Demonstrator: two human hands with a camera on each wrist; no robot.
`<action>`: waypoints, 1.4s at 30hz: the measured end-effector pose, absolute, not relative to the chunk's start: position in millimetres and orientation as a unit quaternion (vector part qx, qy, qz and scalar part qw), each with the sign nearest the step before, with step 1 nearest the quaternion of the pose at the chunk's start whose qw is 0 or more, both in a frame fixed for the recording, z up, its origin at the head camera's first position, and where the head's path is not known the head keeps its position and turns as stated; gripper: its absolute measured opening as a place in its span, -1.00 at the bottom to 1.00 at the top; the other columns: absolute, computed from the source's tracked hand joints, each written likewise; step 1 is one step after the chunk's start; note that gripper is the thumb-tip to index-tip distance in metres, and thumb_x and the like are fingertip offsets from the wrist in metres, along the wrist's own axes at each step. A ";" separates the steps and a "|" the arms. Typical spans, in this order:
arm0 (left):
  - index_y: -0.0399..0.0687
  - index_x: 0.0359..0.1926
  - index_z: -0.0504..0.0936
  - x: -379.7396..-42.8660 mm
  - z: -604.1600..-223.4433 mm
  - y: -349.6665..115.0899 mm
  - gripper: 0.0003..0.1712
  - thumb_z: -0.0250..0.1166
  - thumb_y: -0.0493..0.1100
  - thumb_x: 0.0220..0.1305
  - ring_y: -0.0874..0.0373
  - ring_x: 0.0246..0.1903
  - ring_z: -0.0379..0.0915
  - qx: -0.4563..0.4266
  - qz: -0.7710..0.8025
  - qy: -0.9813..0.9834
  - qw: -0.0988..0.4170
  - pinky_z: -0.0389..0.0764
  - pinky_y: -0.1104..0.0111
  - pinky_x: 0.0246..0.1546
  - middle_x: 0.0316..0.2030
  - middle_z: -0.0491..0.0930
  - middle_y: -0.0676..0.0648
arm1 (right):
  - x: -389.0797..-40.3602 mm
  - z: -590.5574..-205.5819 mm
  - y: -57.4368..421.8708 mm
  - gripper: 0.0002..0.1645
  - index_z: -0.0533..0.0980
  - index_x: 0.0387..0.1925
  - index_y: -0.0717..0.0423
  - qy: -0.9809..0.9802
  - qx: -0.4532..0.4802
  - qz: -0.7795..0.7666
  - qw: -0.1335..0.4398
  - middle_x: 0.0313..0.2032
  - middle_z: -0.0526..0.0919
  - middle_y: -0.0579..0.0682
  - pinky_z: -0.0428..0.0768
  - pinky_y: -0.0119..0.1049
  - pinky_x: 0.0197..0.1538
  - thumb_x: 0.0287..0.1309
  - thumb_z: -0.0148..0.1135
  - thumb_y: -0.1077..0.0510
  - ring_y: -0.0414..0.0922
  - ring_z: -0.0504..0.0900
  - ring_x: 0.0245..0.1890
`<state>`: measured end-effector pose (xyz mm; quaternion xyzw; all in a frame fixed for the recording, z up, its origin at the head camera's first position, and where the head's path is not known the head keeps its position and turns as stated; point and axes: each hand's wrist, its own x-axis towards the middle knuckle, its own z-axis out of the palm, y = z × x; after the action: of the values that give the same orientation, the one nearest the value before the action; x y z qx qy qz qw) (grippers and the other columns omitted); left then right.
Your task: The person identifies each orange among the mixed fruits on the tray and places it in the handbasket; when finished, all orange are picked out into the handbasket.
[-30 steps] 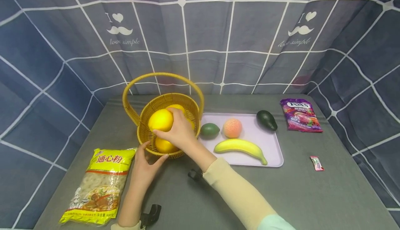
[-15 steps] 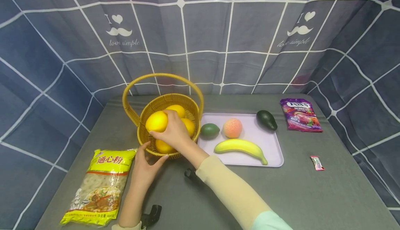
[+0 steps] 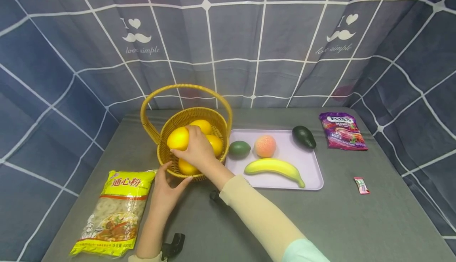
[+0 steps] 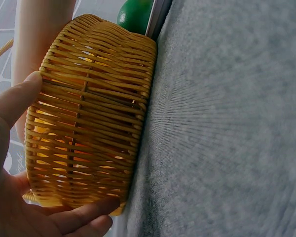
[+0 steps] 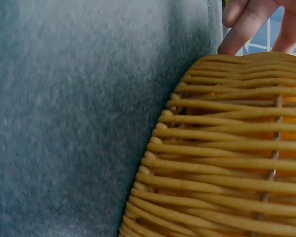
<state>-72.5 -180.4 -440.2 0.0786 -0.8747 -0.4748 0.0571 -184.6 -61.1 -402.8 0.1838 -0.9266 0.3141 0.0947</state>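
Observation:
A yellow wicker basket (image 3: pixel 193 113) with a tall handle stands at the back left, holding several lemons. In the head view my right hand (image 3: pixel 197 147) reaches inside and grips the left lemon (image 3: pixel 177 138), thumb at its front and fingers on its right side. Other lemons (image 3: pixel 215 145) lie around that hand. My left hand (image 3: pixel 165 192) holds the front left of the basket. The left wrist view shows its thumb (image 4: pixel 27 91) at the rim and its other fingers along the woven side. The right wrist view shows the basket wall (image 5: pixel 222 143) close up; the right hand is hidden there.
Right of the basket, a pale lilac tray (image 3: pixel 231 175) bears a green lime-like fruit (image 3: pixel 239 149), a peach (image 3: pixel 265 146), a banana (image 3: pixel 274 167) and an avocado (image 3: pixel 304 137). A pasta bag (image 3: pixel 115 210) lies at left; a purple candy bag (image 3: pixel 343 131) and small wrapped candy (image 3: pixel 361 185) at right.
My right hand has shifted slightly left and lower in the basket with the lemon, mostly in the first half second. My left hand stays at the basket's front left.

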 end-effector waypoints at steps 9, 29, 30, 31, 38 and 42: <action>-0.08 0.38 0.10 -73.0 -441.8 -181.2 0.01 0.46 0.14 0.07 -0.30 0.15 0.31 0.080 -0.473 -0.875 0.060 0.44 -0.07 0.09 0.31 0.10 -0.29 | -187.1 -402.1 -63.2 0.01 0.27 0.27 0.11 -0.931 0.188 0.299 0.090 0.15 0.42 0.04 0.53 -0.21 0.08 -0.07 0.37 -0.37 -0.06 0.50 0.07; -0.12 0.40 0.07 -71.6 -438.7 -180.4 0.05 0.43 0.19 0.07 -0.33 0.17 0.28 0.083 -0.472 -0.876 0.051 0.43 -0.09 0.09 0.32 0.08 -0.33 | -186.4 -403.9 -58.5 -0.01 0.21 0.36 0.09 -0.923 0.195 0.319 0.087 0.27 0.37 0.02 0.46 -0.15 0.18 0.03 0.36 -0.27 -0.07 0.41 0.21; -0.13 0.40 0.07 -71.5 -438.4 -180.4 0.05 0.43 0.19 0.07 -0.33 0.16 0.29 0.082 -0.472 -0.876 0.050 0.43 -0.10 0.08 0.32 0.08 -0.34 | -185.9 -403.7 -57.7 -0.01 0.21 0.36 0.09 -0.921 0.198 0.322 0.089 0.27 0.37 0.02 0.46 -0.15 0.18 0.04 0.36 -0.27 -0.07 0.41 0.21; -0.12 0.39 0.07 -71.4 -438.2 -180.4 0.05 0.43 0.19 0.07 -0.33 0.16 0.29 0.082 -0.472 -0.876 0.050 0.43 -0.09 0.08 0.32 0.08 -0.33 | -185.2 -403.1 -57.0 -0.02 0.21 0.36 0.09 -0.920 0.199 0.326 0.091 0.27 0.37 0.02 0.46 -0.15 0.18 0.04 0.36 -0.27 -0.07 0.41 0.21; -0.06 0.38 0.09 -71.2 -440.3 -181.5 0.04 0.46 0.18 0.04 -0.31 0.15 0.32 0.087 -0.474 -0.875 0.053 0.45 -0.08 0.07 0.31 0.10 -0.30 | -180.3 -396.9 -47.3 -0.03 0.23 0.34 0.11 -0.904 0.212 0.352 0.117 0.26 0.38 0.05 0.45 -0.13 0.19 0.02 0.38 -0.25 -0.05 0.42 0.21; -0.05 0.39 0.09 -71.5 -440.2 -181.6 0.05 0.45 0.20 0.04 -0.31 0.15 0.32 0.088 -0.474 -0.875 0.051 0.45 -0.08 0.07 0.32 0.09 -0.29 | -175.7 -389.9 -38.0 -0.02 0.24 0.34 0.11 -0.899 0.211 0.362 0.129 0.28 0.36 0.04 0.43 -0.13 0.22 0.01 0.39 -0.25 -0.05 0.39 0.24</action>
<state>-71.5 -181.6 -440.2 0.0884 -0.8746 -0.4740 0.0507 -175.7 -38.0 -389.9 0.2112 -0.8988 0.3620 0.1286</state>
